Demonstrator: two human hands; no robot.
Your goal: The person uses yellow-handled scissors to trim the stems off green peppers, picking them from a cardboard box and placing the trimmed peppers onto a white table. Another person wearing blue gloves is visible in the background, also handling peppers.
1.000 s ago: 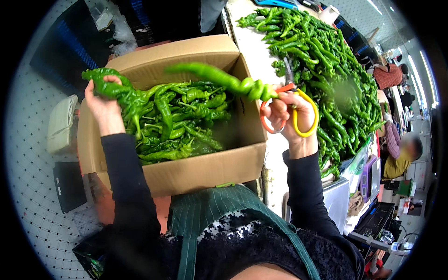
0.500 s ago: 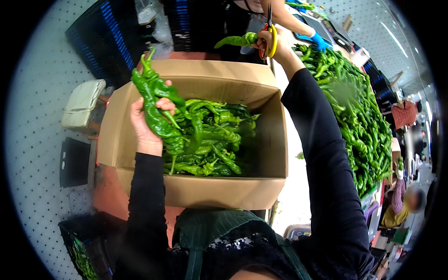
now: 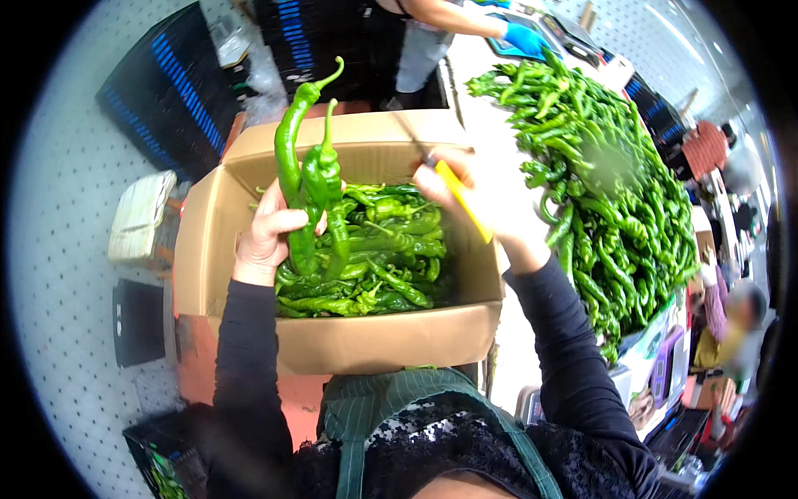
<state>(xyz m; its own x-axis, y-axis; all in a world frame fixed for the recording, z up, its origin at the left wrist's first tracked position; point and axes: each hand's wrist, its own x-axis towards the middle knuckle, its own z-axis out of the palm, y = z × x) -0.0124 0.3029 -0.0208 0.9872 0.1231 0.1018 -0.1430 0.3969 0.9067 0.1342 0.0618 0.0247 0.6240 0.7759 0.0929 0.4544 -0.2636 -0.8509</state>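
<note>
My left hand (image 3: 264,229) is closed around a few long green peppers (image 3: 288,154), stems up, above the left part of an open cardboard box (image 3: 391,339). More green peppers (image 3: 399,241) lie heaped inside the box. My right hand (image 3: 478,195) grips a pair of scissors (image 3: 460,198) with a yellow handle over the box's right edge. Motion blurs that hand, and the dark blades point up and to the left. I see no pepper in it.
To the right, a large pile of green peppers (image 3: 615,208) covers a white table (image 3: 515,333). A co-worker's blue-gloved hand (image 3: 525,38) is at the table's far end. Black crates (image 3: 166,91) and a pale-cushioned stool (image 3: 143,216) stand at left.
My right hand has come back from beyond the box toward its right edge; the pepper it held no longer shows there. The peppers in my left hand have turned more upright.
</note>
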